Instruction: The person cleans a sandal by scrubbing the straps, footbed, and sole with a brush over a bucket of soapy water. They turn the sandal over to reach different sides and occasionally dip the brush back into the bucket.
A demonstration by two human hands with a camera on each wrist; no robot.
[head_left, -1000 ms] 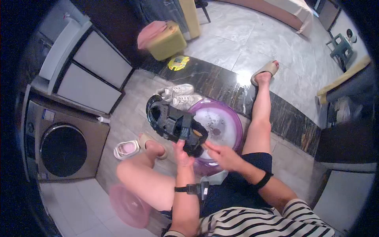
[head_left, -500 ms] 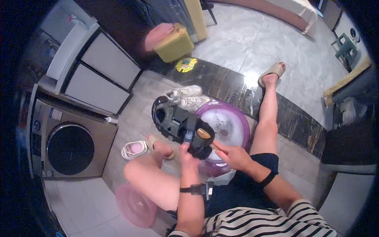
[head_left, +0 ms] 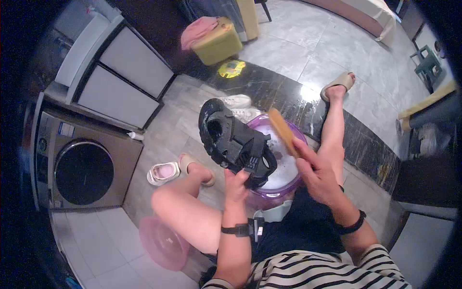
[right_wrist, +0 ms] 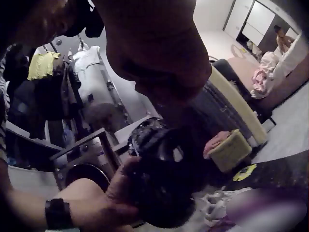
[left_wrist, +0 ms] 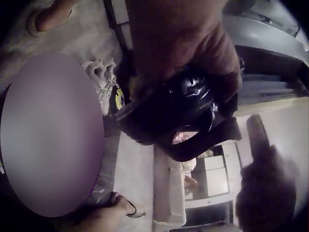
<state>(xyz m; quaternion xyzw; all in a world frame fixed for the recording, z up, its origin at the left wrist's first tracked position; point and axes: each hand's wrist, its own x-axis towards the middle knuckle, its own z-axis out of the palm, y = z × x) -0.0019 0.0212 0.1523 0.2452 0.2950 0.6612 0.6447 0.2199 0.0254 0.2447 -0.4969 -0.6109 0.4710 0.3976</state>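
A black strappy sandal [head_left: 230, 137] is tilted up in front of the body, gripped near one end by my left hand [head_left: 236, 187]. My right hand [head_left: 317, 177] holds a brush with a wooden back [head_left: 280, 126], raised to the right of the sandal and apart from it. Behind them stands a purple basin [head_left: 273, 195] of cloudy, sudsy water, partly hidden by the sandal. The left wrist view shows the sandal [left_wrist: 178, 116] dark and shiny. The right wrist view has the sandal [right_wrist: 166, 183] below my right hand [right_wrist: 154, 63].
White sneakers [head_left: 236, 101] sit behind the basin. On the left are a washing machine [head_left: 84, 171], a pink basin [head_left: 163, 243] and a white shoe with a pink inside [head_left: 163, 171]. A yellow bin [head_left: 219, 43] with pink cloth stands farther back. Another person [right_wrist: 284, 39] appears in the background.
My right hand has lifted the brush away from the sandal, up and to the right. The sandal has turned more upright in my left hand and shifted slightly right in the view.
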